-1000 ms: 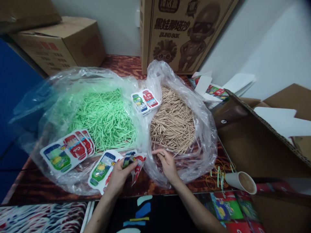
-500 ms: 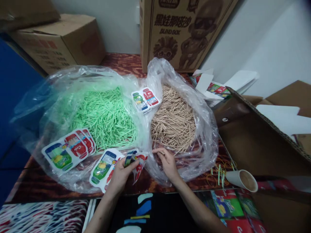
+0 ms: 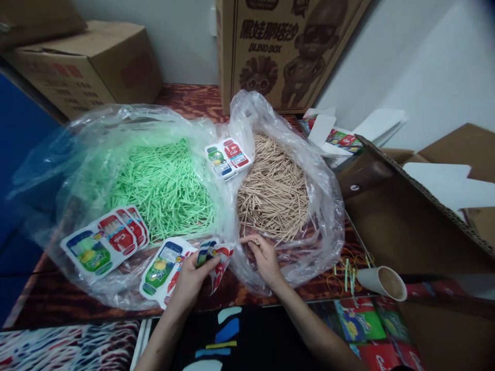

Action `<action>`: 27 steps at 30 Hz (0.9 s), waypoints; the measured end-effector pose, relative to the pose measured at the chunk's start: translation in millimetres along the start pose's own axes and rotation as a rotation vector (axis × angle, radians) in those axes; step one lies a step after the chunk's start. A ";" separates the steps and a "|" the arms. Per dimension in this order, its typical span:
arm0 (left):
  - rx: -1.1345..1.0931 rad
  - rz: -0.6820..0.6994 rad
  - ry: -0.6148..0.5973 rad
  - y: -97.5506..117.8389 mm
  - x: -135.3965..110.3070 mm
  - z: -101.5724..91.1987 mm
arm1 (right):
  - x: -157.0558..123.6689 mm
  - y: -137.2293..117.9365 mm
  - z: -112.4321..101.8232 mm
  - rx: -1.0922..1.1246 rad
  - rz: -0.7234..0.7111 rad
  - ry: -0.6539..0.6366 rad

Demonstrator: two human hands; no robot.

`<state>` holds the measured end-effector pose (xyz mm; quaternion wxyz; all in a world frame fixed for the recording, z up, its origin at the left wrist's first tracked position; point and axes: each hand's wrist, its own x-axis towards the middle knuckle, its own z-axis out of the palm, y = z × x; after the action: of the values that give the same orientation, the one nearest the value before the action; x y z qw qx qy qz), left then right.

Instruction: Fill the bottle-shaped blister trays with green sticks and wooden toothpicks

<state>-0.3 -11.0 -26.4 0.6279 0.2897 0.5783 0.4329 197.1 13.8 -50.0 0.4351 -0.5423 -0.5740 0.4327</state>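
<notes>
My left hand (image 3: 190,281) grips a bent printed packet (image 3: 214,256) with bottle pictures, at the near edge of the table. My right hand (image 3: 264,257) is closed round a small bunch of tan sticks (image 3: 254,241) at the near rim of the clear bag of tan sticks (image 3: 273,193). Left of it lies a bigger clear bag of green sticks (image 3: 162,185). More printed packets lie flat beside my left hand (image 3: 160,268), on the green bag's left (image 3: 104,242), and between the two bags (image 3: 227,156).
A paper cup (image 3: 382,283) lies on its side at the right, with rubber bands and green sticks (image 3: 346,270) beside it. An open brown carton (image 3: 417,216) fills the right. Cardboard boxes (image 3: 88,56) (image 3: 278,46) stand at the back, with packets and white cards (image 3: 348,136) behind the tan bag.
Both hands keep the same hold and place. Only the view has shifted slightly.
</notes>
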 end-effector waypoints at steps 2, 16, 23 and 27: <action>0.040 0.038 -0.009 3.4 -0.8 1.2 | 0.4 0.4 -0.1 -0.003 -0.004 -0.003; 0.508 0.405 -0.083 10.8 -0.7 1.2 | 11.8 -8.0 -10.0 -0.030 -0.032 -0.035; 0.427 0.336 -0.078 7.8 -0.9 0.3 | 24.3 -19.0 -22.9 -0.012 0.025 -0.039; 0.381 0.283 -0.063 6.9 -1.8 0.3 | 29.7 -27.5 -26.7 0.071 0.066 -0.022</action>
<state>-1.4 -9.4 -19.5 0.5128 0.4945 0.5830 0.3906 215.2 43.1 -15.9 0.4332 -0.5404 -0.5447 0.4729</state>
